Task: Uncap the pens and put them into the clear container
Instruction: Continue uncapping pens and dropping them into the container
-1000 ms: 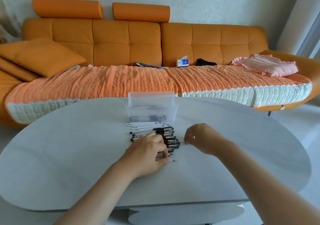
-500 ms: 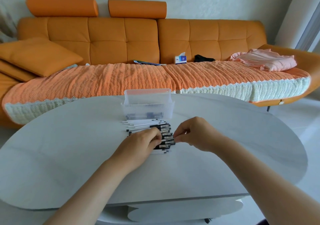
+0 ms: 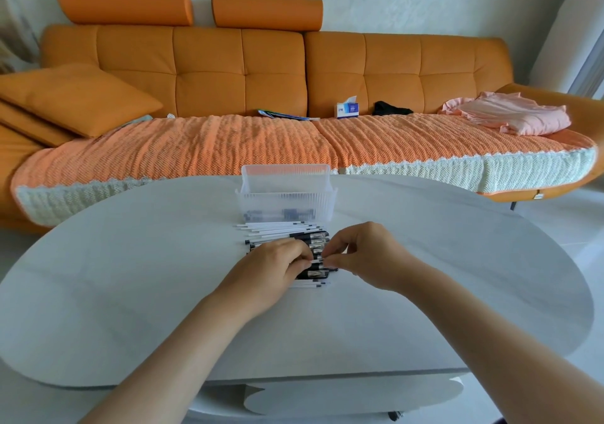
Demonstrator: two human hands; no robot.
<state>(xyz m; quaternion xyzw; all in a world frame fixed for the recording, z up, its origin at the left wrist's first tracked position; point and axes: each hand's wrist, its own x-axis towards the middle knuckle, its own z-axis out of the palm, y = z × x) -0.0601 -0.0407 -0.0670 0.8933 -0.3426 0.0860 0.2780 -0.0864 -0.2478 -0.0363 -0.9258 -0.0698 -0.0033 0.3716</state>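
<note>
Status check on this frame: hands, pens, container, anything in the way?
Left hand and right hand both pinch one pen over the pile. Container open behind the pile, dark pieces visible inside. Nothing between pile and container.

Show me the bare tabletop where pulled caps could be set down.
Bare table lies left of the left hand and pens, and right of the right hand out to the rim. Crowded: the middle, from the clear container through the pens to both hands.
</note>
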